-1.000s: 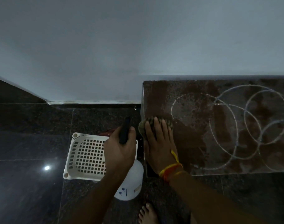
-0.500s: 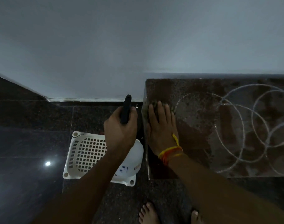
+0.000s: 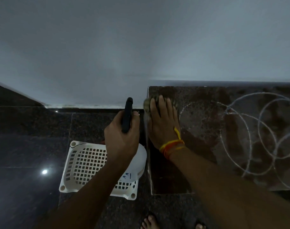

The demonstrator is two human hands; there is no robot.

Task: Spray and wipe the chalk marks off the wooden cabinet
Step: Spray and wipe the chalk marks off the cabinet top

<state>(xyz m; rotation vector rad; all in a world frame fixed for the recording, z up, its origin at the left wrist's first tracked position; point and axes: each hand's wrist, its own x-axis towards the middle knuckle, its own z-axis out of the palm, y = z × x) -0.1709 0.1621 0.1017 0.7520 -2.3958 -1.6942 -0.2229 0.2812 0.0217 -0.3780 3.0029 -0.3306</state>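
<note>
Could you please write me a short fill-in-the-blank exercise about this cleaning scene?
1. The left hand grips the white spray bottle by its ____ black handle.
2. The right hand presses a greenish cloth flat on the cabinet's ____ corner.
3. White chalk marks form overlapping ____.

Answers: top; far left; circles

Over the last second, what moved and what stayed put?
The right hand, flat on the cloth, slid it away from the person along the cabinet top's left edge, from mid-depth to near the wall. The left hand moved the same way with the spray bottle, still gripping its black handle. Nothing was let go. The chalk rings on the right look unchanged, and the basket still sits on the floor.
</note>
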